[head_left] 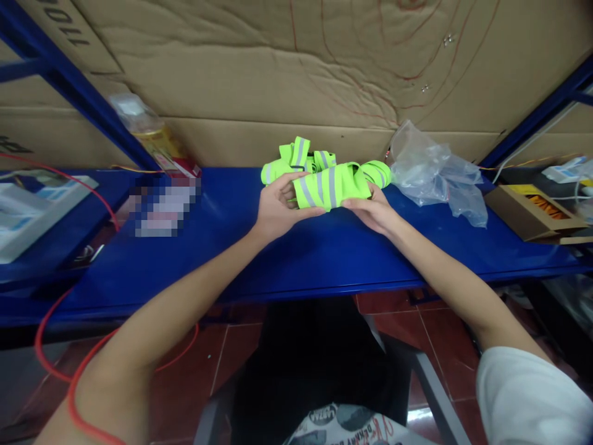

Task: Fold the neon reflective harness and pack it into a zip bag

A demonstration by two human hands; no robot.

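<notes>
- Item in hand: a fluorescent yellow-green fabric strap with grey reflective stripes (pixel 331 185), gathered into a folded bundle and held just above the blue metal shelf top (pixel 231 253), at 12 o'clock from the person.
- Left hand (pixel 278 207): grasps the bundle's 9 o'clock end, thumb on top and fingers curled beneath.
- Right hand (pixel 373 210): grips the 3 o'clock end from below; its fingertips are hidden by the fabric.
- More of the same strap lies in a loose heap of loops (pixel 301 154) at 11 o'clock from the bundle. Whether the heap and the bundle are one piece cannot be told.
- Step in hand, as judged: the folds are being pressed together between both hands.
- Handling note, as judged: the layers look springy, so any further move calls for a firm pinch at both ends, or the folds may open.
- Surroundings: a crumpled clear plastic bag (pixel 435 173) lies at 2 o'clock, near the right hand. An open brown cardboard box (pixel 532 213) sits at 3 o'clock, well apart. A red cable (pixel 60 364) trails at 8 o'clock, below the shelf.
</notes>
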